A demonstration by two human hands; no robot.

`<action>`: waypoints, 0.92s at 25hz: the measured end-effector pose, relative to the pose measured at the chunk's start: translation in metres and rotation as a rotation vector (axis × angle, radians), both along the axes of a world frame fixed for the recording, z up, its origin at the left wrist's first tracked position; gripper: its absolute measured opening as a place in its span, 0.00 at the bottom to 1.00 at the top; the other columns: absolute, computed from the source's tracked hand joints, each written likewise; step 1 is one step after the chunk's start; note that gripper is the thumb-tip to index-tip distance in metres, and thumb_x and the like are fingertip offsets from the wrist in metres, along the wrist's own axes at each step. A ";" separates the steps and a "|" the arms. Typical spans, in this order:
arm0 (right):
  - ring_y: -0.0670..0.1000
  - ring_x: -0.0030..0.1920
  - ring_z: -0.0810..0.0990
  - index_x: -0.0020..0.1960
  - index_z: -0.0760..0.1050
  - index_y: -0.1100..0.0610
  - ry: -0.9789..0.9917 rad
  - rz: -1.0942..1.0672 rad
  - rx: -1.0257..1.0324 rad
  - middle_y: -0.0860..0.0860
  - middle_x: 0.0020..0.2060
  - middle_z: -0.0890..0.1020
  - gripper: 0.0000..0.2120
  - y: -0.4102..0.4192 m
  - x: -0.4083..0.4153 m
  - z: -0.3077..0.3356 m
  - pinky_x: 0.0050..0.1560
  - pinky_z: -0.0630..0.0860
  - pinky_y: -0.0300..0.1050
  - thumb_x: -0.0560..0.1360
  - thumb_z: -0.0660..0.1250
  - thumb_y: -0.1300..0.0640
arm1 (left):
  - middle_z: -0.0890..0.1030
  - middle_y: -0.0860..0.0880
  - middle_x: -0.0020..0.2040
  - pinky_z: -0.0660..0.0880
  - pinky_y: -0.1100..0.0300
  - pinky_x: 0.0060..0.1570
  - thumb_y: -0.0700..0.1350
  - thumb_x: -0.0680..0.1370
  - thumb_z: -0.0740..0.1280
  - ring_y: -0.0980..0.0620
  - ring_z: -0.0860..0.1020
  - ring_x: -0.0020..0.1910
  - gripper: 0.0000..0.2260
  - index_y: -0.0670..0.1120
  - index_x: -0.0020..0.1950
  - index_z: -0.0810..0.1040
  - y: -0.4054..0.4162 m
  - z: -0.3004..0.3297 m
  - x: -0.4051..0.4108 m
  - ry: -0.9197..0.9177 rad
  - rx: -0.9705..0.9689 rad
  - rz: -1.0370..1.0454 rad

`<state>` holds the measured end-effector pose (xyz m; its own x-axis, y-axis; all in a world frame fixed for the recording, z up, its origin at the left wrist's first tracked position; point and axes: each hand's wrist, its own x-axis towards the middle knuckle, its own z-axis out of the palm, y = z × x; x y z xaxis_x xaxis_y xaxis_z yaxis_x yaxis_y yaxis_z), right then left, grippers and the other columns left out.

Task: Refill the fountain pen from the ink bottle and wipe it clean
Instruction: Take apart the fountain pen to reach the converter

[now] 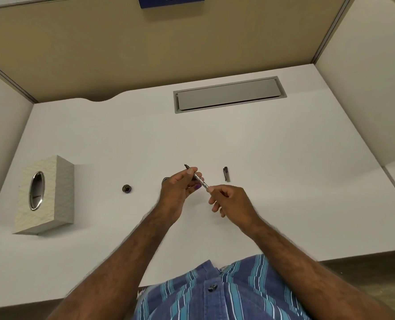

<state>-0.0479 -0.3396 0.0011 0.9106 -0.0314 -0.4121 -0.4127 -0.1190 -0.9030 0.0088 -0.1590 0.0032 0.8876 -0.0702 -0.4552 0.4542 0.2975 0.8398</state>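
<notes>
The fountain pen (199,179) is held above the white desk, its dark nib pointing up and to the left. My left hand (180,190) grips the pen's front section. My right hand (229,199) pinches the rear end of the clear converter. A purple ink stain shows on a left fingertip. A small dark round ink bottle cap (127,188) lies on the desk to the left. A dark round object (165,179), mostly hidden behind my left hand, peeks out at its far side. The dark pen cap (226,174) with a clip lies to the right.
A beige tissue box (46,195) with an oval metal opening stands at the left. A grey cable flap (229,94) is set into the desk at the back. Partition walls enclose the white desk (284,181) on three sides.
</notes>
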 end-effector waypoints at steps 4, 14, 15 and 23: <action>0.49 0.35 0.83 0.50 0.88 0.53 0.025 -0.073 0.124 0.53 0.39 0.88 0.07 -0.005 0.004 -0.003 0.33 0.78 0.42 0.82 0.71 0.54 | 0.86 0.37 0.54 0.81 0.48 0.58 0.43 0.82 0.69 0.40 0.85 0.54 0.09 0.39 0.56 0.85 -0.007 0.002 0.003 0.025 -0.030 0.021; 0.50 0.35 0.85 0.50 0.88 0.54 -0.027 -0.175 0.166 0.53 0.38 0.89 0.04 -0.003 0.012 -0.007 0.39 0.84 0.44 0.76 0.79 0.58 | 0.86 0.40 0.51 0.82 0.50 0.56 0.41 0.82 0.69 0.40 0.85 0.53 0.08 0.38 0.55 0.84 -0.010 -0.002 0.007 0.073 -0.087 0.091; 0.50 0.35 0.85 0.50 0.88 0.54 -0.025 -0.177 0.170 0.53 0.38 0.89 0.05 -0.003 0.013 -0.007 0.40 0.84 0.44 0.75 0.80 0.58 | 0.86 0.40 0.50 0.82 0.51 0.55 0.42 0.82 0.69 0.40 0.85 0.53 0.08 0.38 0.54 0.84 -0.010 -0.003 0.007 0.081 -0.090 0.096; 0.53 0.38 0.84 0.55 0.86 0.63 0.187 -0.177 0.404 0.57 0.41 0.87 0.17 -0.004 0.016 -0.004 0.42 0.83 0.47 0.80 0.74 0.47 | 0.85 0.38 0.54 0.81 0.49 0.57 0.43 0.81 0.70 0.39 0.85 0.55 0.11 0.37 0.58 0.83 -0.008 -0.004 0.015 0.067 -0.128 0.072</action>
